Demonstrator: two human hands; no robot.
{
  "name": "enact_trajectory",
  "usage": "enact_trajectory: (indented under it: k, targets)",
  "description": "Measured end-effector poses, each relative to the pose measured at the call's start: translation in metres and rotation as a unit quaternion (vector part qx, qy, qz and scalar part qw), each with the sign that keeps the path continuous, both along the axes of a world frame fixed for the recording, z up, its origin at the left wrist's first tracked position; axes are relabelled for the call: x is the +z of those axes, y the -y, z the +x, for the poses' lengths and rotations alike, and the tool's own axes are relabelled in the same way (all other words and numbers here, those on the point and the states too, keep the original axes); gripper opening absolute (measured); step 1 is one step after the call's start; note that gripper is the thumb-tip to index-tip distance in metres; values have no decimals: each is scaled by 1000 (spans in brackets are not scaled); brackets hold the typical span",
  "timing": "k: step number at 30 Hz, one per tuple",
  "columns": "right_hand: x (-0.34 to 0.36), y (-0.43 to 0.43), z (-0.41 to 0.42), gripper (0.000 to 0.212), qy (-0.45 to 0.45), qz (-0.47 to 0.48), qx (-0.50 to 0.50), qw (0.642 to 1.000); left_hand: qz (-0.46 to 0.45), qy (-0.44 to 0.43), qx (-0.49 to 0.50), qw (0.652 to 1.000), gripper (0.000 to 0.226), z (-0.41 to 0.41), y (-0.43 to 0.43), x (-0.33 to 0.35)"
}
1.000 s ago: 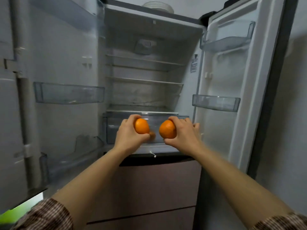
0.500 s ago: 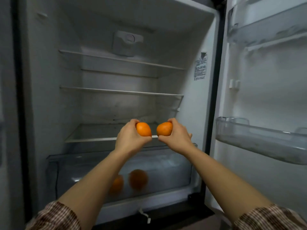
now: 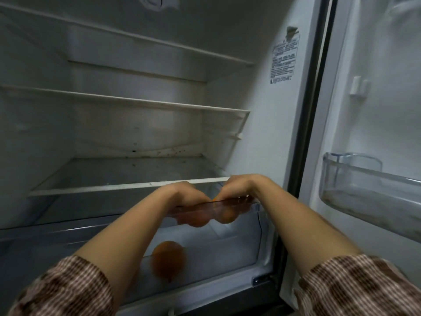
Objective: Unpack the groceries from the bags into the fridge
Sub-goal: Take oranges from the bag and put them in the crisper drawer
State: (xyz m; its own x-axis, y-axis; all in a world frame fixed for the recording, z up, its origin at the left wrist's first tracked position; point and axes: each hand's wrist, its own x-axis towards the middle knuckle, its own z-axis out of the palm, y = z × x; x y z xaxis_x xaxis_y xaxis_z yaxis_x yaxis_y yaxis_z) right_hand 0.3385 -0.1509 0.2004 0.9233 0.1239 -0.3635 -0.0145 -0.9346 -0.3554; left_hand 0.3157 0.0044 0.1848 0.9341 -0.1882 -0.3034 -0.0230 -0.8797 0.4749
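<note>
Below, clear drawer point(image 3: 239, 245), loose orange point(image 3: 168, 262) inside, left hand point(image 3: 182, 195) and right hand point(image 3: 241, 185) fingers gripping two oranges point(image 3: 198, 221)

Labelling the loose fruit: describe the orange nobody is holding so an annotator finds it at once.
In the open fridge, go below the lowest glass shelf to the clear drawer. Through its front, low down, lies a lone orange. Two other oranges sit high at the rim under the left hand and right hand; this one nobody touches.
</note>
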Motion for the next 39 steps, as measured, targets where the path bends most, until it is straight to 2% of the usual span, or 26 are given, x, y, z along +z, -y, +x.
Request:
enact_trajectory:
  k: [2,4,7,10,12,15,19,21,23,26,28,33,37,39]
  targets:
    - [0,-2,4,27,-85,-36,6,996,1,-67,-12,998,32,-2,3,2]
    - [-7,-4,11,28,-127,-63,1,990,-40,-110,7,993,26,0,3,-1]
    - [-12,-5,19,11,-134,-70,5,988,-64,-166,42,983,29,4,1,-5]
    - [-13,-3,22,25,-166,-53,21,984,-56,-198,46,977,38,10,-1,-8]
    - [-14,-3,20,33,-158,-45,24,986,-63,-207,49,975,40,10,-1,-9]
    - [-14,-2,16,35,-131,-28,22,991,-56,-190,47,979,40,11,0,-10]
    - [-20,-5,9,20,-52,15,-3,999,-68,-108,50,991,36,8,0,-12]
    - [-24,-5,6,15,54,53,-23,997,-95,-17,56,994,29,7,2,-15]
    - [-28,-3,0,13,162,75,-31,983,-89,111,68,987,23,5,1,-18]
    - [-35,1,-16,21,293,75,-55,952,29,318,78,944,27,-3,-1,-20]
    - [-40,2,-30,27,332,66,-72,938,54,401,81,911,29,-17,-1,-22]
    - [-50,-4,-65,38,362,35,-38,931,85,471,67,875,30,-66,-6,-46]
    - [-56,-10,-105,38,380,46,2,924,107,447,110,881,40,-109,-27,-55]
    - [-58,-12,-132,45,372,53,22,926,117,438,132,882,44,-138,-37,-57]
